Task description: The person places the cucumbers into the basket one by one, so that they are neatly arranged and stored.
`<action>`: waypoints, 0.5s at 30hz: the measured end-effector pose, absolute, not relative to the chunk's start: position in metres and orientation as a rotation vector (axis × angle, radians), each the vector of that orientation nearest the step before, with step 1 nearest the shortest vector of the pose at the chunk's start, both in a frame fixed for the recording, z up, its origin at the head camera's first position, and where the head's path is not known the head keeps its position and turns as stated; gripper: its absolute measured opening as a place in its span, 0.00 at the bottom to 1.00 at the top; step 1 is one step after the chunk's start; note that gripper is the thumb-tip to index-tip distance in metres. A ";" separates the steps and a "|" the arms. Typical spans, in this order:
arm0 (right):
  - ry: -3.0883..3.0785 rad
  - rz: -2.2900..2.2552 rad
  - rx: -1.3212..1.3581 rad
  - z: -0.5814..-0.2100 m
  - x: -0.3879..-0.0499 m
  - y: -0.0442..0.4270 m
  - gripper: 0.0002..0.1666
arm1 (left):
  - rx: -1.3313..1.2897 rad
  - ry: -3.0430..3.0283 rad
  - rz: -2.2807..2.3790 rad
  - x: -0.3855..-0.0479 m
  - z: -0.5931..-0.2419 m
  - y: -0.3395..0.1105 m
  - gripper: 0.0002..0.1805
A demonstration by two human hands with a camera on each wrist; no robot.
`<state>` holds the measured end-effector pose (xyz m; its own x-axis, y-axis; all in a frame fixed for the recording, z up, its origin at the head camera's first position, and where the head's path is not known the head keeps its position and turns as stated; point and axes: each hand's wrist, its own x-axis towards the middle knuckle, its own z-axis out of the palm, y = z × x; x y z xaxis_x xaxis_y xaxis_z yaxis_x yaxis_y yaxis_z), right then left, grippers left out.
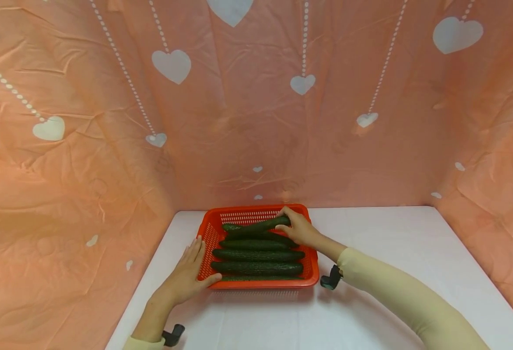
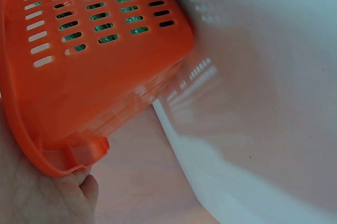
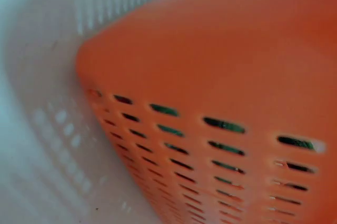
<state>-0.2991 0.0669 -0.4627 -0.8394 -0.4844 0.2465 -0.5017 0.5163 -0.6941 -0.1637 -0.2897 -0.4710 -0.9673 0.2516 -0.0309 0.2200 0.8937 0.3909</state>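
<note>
An orange-red plastic basket (image 1: 258, 284) with slotted walls holds several dark green cucumbers (image 1: 256, 255), most lying side by side across it. At the back of the basket my right hand (image 1: 300, 228) grips the right end of one cucumber (image 1: 261, 227), which lies tilted over the others. My left hand (image 1: 188, 274) rests on the basket's left rim near the front corner, fingers straight and thumb spread along the front. In the left wrist view, part of that hand (image 2: 47, 197) touches the rim. Only the slotted outer wall (image 3: 210, 66) shows in the right wrist view, with green behind the slots.
The basket stands on a white table (image 1: 379, 253) near its back edge. Orange-pink cloth (image 1: 247, 121) with white hearts hangs behind and along both sides. A dark wrist camera mount (image 1: 332, 278) sits under the right wrist, another (image 1: 174, 335) by the left.
</note>
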 end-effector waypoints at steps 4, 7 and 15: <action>-2.758 1.270 0.906 -0.461 -0.300 0.063 0.15 | 0.365 2.978 0.609 -0.164 -0.471 -0.291 0.64; -2.783 1.272 0.972 -0.461 -0.300 0.061 0.15 | 0.363 2.976 0.616 -0.163 -0.472 -0.292 0.64; -2.736 1.257 1.052 -0.462 -0.300 0.061 0.17 | 0.375 2.984 0.619 -0.163 -0.472 -0.292 0.64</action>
